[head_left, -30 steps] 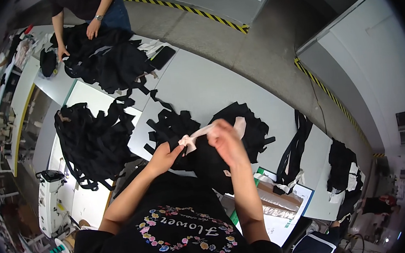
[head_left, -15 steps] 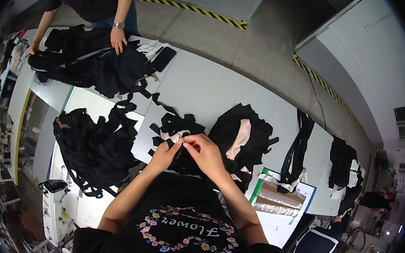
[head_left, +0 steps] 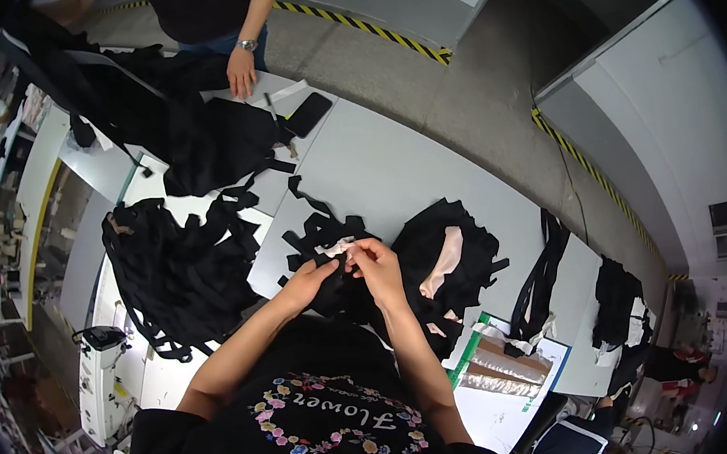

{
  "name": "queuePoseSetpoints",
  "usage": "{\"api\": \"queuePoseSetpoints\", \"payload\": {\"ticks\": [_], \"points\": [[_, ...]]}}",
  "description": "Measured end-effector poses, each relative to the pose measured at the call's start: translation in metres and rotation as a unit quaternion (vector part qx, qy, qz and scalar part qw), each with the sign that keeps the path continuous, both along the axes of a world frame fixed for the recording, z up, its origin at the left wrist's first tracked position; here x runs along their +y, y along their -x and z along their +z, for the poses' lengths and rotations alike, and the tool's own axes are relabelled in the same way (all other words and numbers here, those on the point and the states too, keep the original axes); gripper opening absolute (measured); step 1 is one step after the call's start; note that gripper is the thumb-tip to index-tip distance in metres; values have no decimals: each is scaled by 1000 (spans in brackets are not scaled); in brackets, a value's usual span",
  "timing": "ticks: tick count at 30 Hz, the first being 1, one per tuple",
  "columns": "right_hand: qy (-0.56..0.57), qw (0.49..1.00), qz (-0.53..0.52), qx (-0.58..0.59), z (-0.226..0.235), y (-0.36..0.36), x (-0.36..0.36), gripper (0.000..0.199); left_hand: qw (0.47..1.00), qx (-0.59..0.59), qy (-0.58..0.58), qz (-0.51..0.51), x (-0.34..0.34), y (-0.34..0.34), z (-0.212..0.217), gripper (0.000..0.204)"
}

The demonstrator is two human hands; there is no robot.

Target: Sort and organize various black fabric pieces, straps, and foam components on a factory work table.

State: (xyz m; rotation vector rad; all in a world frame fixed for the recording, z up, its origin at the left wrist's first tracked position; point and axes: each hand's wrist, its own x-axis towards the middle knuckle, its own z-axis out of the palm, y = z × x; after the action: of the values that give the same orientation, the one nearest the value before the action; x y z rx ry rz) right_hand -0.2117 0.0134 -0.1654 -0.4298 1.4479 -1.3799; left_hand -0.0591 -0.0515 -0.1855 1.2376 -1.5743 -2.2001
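Above a small heap of black fabric strips (head_left: 318,231), my two hands meet at a black cloth piece with a pale pink part (head_left: 335,248). My left hand (head_left: 310,285) is closed on the black cloth, its thumb on top and its fingers mostly hidden beneath. With thumb and fingertips, my right hand (head_left: 378,266) pinches the same piece near the pale part. Just right of it lies a black fabric pile (head_left: 470,247) with a pale pink strip (head_left: 444,261) on top. A larger heap of black strips (head_left: 180,271) spreads to the left.
Across the grey table (head_left: 373,143), a co-worker's hand (head_left: 242,71) rests beside black cloth (head_left: 224,144). A phone (head_left: 311,114) lies near it. To the right are black straps (head_left: 542,267), a clear-wrapped package (head_left: 506,362) on papers, and more black cloth (head_left: 611,295). A sewing machine (head_left: 102,379) stands at left.
The co-worker has raised part of the black cloth at the far left. My right hand has shifted its fingers on the piece. The whole view has moved slightly.
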Motion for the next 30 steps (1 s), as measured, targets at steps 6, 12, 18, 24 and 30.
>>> {"api": "queuePoseSetpoints", "payload": {"ticks": [6, 12, 18, 24, 30], "points": [[59, 989, 39, 130, -3, -5, -12, 11, 982, 152, -106, 42, -11, 2, 13, 38], [51, 967, -59, -241, -11, 4, -18, 8, 950, 214, -221, 47, -27, -2, 24, 23], [148, 882, -209, -396, -9, 67, -26, 18, 892, 264, -360, 74, -46, -17, 1, 22], [192, 871, -444, 91, 37, 110, -7, 11, 887, 270, -345, 145, -68, -17, 4, 35], [-38, 938, 50, 341, -8, 61, -12, 16, 918, 232, -297, 125, -85, 3, 14, 37]]}}
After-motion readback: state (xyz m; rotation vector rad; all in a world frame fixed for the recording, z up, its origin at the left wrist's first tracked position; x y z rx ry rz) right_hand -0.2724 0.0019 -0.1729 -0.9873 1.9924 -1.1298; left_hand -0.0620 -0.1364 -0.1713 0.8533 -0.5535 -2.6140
